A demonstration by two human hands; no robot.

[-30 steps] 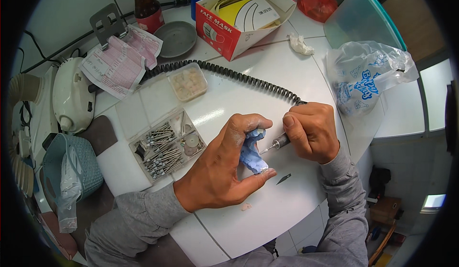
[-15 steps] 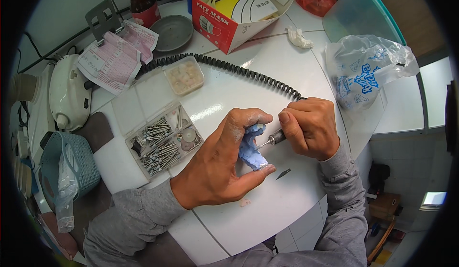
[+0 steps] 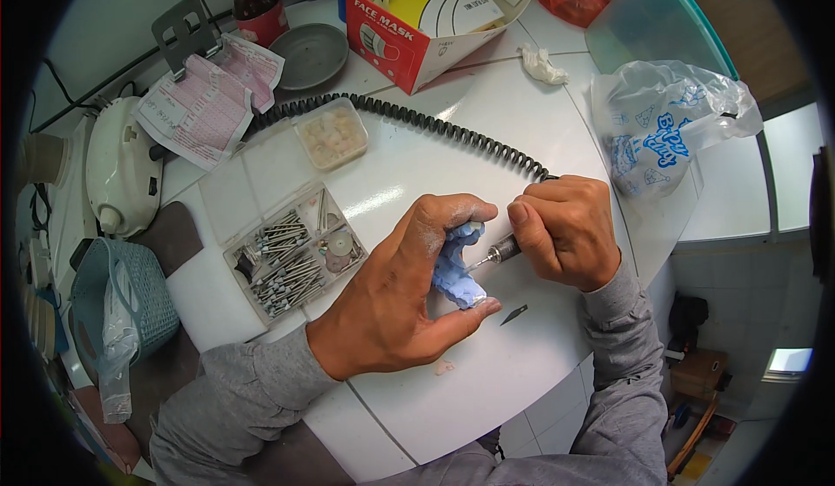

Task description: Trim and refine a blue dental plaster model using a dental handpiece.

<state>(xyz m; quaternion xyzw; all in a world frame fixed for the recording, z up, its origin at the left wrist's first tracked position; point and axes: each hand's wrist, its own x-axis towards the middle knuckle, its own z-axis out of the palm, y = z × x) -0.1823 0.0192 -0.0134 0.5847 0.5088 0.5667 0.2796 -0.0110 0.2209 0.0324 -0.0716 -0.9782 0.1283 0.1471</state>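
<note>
A blue, arch-shaped dental cast (image 3: 453,271) with whitish ends sits between the thumb and fingers of my left hand (image 3: 396,286), which is dusted with white powder. My right hand (image 3: 570,232) is wrapped round a dark rotary handpiece (image 3: 504,248). Its thin metal bur points left, and the tip meets the inner side of the cast or lies very close to it. From the back of the handpiece a coiled black cord (image 3: 417,122) runs across the table to the left. A small dark blade (image 3: 515,315) lies on the table just below the handpiece.
Left of my hands stands an open clear case (image 3: 296,255) of metal burs and discs, beside a small tub (image 3: 332,134) of pale pieces. Farther back are a grey dish (image 3: 310,56) and a mask box (image 3: 409,33). A plastic bag (image 3: 670,129) lies right; a blue basket (image 3: 143,303) stands left.
Both hands keep nearly the same pose on the cast and the handpiece. The table items have shifted very slightly left in the picture, as the view moved a little.
</note>
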